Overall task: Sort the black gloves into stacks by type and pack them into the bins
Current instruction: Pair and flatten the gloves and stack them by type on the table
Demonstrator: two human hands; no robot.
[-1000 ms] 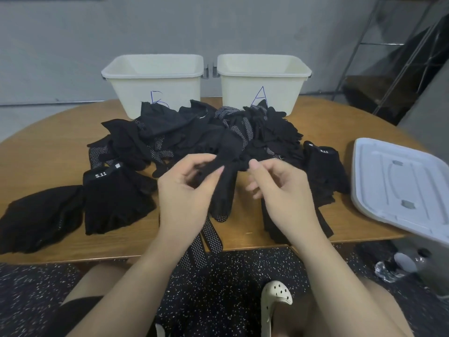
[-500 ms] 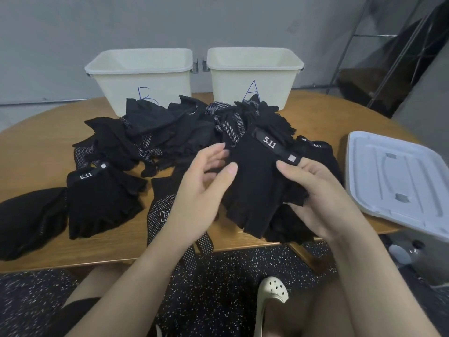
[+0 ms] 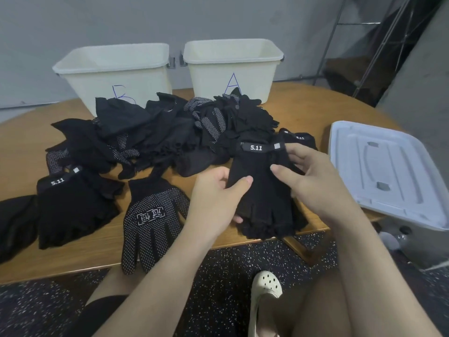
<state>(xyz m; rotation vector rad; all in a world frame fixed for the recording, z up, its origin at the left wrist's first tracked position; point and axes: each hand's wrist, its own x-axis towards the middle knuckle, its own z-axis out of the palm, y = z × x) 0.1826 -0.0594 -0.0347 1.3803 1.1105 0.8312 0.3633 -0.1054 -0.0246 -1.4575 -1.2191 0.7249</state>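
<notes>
Holding a black fingerless knit glove with a 5.11 cuff label [image 3: 261,190] above the surface's near edge, left hand [image 3: 216,203] and right hand [image 3: 313,181] each pinch a side. Best squared flat onto the matching stack [image 3: 272,227] beneath, cuffs aligned.

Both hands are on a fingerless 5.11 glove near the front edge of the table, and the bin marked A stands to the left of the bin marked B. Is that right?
Not quite. The head view shows the bin marked A to the right of the bin marked B. The rest holds: the left hand and right hand both hold the fingerless 5.11 glove near the table front edge.
</notes>
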